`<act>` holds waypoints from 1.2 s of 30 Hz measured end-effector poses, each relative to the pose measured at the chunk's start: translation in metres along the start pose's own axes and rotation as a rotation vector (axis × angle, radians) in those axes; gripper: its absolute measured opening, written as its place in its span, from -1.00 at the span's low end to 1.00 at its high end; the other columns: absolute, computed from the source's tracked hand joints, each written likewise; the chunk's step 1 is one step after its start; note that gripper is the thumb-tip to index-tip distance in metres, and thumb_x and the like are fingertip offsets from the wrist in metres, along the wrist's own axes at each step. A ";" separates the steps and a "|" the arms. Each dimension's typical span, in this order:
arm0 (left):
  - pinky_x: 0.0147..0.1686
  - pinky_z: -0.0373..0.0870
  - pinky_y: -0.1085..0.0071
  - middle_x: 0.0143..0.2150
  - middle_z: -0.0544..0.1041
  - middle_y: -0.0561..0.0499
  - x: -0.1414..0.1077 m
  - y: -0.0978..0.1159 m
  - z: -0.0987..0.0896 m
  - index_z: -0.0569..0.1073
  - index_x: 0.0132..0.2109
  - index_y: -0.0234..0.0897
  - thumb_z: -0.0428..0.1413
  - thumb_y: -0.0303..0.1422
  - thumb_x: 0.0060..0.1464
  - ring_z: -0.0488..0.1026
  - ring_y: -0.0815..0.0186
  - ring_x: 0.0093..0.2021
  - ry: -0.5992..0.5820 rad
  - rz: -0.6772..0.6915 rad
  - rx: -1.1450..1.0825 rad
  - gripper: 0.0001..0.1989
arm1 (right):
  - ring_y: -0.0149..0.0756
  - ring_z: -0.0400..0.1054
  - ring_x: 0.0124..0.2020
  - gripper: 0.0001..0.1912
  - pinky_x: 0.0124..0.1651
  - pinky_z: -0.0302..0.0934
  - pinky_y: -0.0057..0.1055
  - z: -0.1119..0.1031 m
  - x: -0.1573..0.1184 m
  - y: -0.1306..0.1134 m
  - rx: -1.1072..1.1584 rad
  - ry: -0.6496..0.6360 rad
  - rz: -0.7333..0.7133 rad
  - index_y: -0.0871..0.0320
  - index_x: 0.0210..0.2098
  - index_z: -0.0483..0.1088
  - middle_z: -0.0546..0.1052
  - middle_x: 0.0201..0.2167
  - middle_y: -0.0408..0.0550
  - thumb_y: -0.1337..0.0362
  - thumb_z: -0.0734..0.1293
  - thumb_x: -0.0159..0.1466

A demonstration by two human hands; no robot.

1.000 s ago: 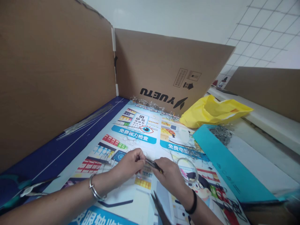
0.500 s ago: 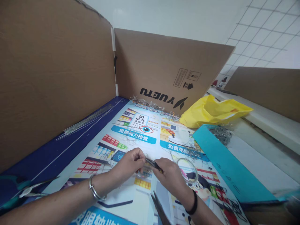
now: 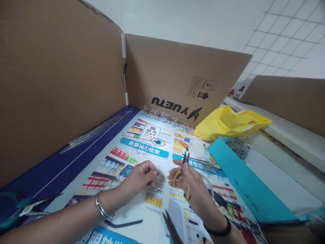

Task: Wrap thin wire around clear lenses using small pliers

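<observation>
My left hand (image 3: 144, 173) is pinched on a thin wire (image 3: 158, 171) above the printed poster (image 3: 152, 162); the fine part between its fingertips is hard to see. My right hand (image 3: 189, 181) holds yellow-handled pliers (image 3: 186, 157) with dark, slightly parted jaws pointing away from me. Some of its fingers are spread beside the handle. A gap lies between the two hands. Below them, at the near edge, the dark jaws of another tool (image 3: 171, 225) rest over the poster. A clear ring (image 3: 209, 184) shows partly behind my right hand.
Cardboard panels (image 3: 177, 67) stand behind and at the left. Straight wires (image 3: 92, 132) and teal-handled tools (image 3: 22, 206) lie left. Wire scraps (image 3: 165, 117) line the back. At right are a yellow bag (image 3: 225, 123), a teal strip (image 3: 248, 179) and a wire heap (image 3: 238, 147).
My right hand has moved right, away from my left hand, and turned so the pliers point forward with their yellow handles showing. My left hand has barely moved.
</observation>
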State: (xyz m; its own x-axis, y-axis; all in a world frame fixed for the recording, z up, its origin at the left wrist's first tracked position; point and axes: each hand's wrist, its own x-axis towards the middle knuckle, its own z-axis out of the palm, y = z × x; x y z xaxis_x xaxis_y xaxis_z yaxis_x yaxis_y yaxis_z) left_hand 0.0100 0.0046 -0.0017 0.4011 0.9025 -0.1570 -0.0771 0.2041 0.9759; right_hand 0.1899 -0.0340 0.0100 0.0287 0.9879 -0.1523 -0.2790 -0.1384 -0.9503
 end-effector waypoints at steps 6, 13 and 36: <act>-0.53 0.19 0.49 -0.58 0.33 0.16 0.000 -0.001 0.000 0.26 -0.48 -0.27 0.13 -0.31 -0.10 0.25 0.48 -0.61 0.004 -0.013 -0.003 -0.81 | -0.30 0.37 -0.53 -0.48 -0.49 0.25 -0.37 0.003 -0.001 -0.001 0.146 -0.010 0.111 0.13 -0.11 0.30 0.46 -0.50 -0.08 -0.15 0.18 0.18; -0.54 0.20 0.50 -0.57 0.32 0.17 -0.002 0.006 0.002 0.23 -0.49 -0.28 0.09 -0.33 -0.11 0.24 0.50 -0.62 -0.006 -0.027 0.026 -0.83 | -0.45 0.22 -0.68 -0.65 -0.61 0.11 -0.51 -0.002 0.005 0.003 -0.358 -0.001 -0.039 0.17 -0.39 0.34 0.44 -0.61 -0.14 -0.02 0.31 0.13; -0.56 0.16 0.51 -0.52 0.35 0.15 -0.002 0.002 0.000 0.23 -0.44 -0.29 0.05 -0.41 -0.07 0.24 0.51 -0.62 -0.026 -0.017 0.029 -0.89 | -0.20 0.29 -0.24 -0.84 -0.17 0.10 -0.32 -0.016 0.004 -0.006 -1.653 -0.125 -0.582 0.12 -0.23 0.40 0.45 -0.36 -0.03 0.23 0.24 0.25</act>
State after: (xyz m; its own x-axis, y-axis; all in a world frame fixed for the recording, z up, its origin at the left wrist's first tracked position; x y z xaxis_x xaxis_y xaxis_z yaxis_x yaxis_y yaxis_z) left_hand 0.0086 0.0029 0.0002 0.4260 0.8886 -0.1700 -0.0434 0.2078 0.9772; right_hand 0.2070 -0.0301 0.0103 -0.3282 0.9183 0.2214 0.9223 0.3622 -0.1349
